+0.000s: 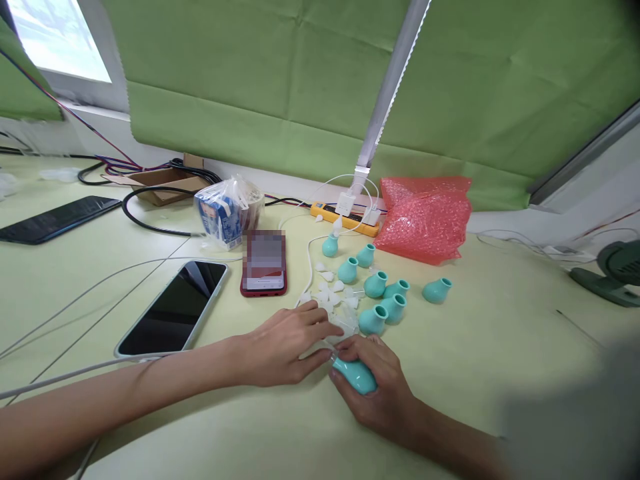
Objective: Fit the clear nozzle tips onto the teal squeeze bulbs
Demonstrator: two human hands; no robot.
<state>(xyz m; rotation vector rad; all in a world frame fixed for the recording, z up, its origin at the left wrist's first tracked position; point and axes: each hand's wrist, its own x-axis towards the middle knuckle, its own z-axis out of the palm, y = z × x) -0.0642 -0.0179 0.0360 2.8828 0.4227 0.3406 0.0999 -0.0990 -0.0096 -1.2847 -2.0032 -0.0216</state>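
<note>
My right hand (393,387) is wrapped round a glossy teal rubber bulb (357,377), its neck tilted up toward my left hand (295,340). The fingers of my left hand pinch a small translucent nozzle (329,347) at the mouth of that bulb; how deep it sits in the neck is hidden. Just beyond both hands lies a loose pile of white and clear plastic tips (333,297). Several more teal bulbs stand or lean to the right of the pile, among them one near bulb (373,321). A farther bulb (330,245) carries a white tip in its mouth.
A red-cased phone (265,267) and a larger phone (175,310) lie to the left, with white cables across the table. Behind are a bagged blue carton (225,217), an orange power strip (325,213) and a red bubble-wrap bag (425,217). A dark green fan (613,270) stands right.
</note>
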